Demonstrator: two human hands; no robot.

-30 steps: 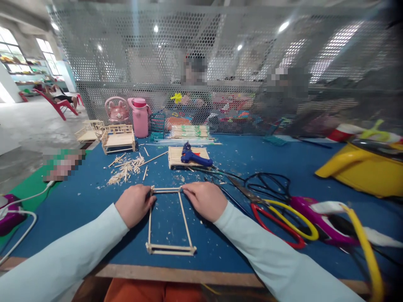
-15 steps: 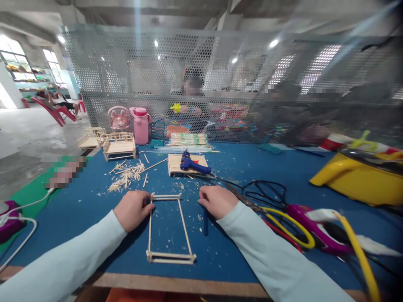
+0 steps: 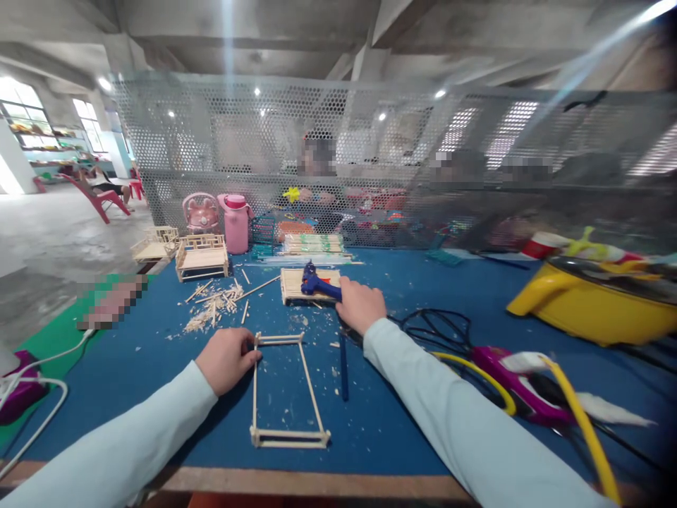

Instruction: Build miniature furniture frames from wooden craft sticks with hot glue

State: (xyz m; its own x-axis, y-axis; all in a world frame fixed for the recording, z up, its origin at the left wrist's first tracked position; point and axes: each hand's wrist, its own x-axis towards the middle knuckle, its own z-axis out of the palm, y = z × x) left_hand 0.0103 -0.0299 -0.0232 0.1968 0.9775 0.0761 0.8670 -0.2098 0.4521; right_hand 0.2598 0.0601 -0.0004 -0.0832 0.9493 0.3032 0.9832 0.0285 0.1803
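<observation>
A rectangular frame of thin wooden sticks [image 3: 290, 434] lies on the blue tabletop. My left hand [image 3: 228, 358] pinches its far left corner between thumb and fingers. Farther off, my right hand [image 3: 362, 305] has its fingers closed around the handle end of a blue glue gun [image 3: 320, 285]. That glue gun rests on a small wooden stick panel [image 3: 290, 290], nozzle end to the left. A dark blue stick-like tool [image 3: 344, 368] lies to the right of the frame, below my right wrist.
Small wooden stick furniture [image 3: 202, 257] stands at the back left beside a pink bottle [image 3: 236, 224]. Stick scraps [image 3: 216, 308] lie in front. A yellow pot [image 3: 576, 300], cables and a purple power strip [image 3: 521, 384] occupy the right. A perforated metal screen [image 3: 211, 152] closes the back.
My right hand has moved forward from beside the frame and closed on the glue gun's handle. My left hand stays at the frame's corner. The view has tilted up slightly.
</observation>
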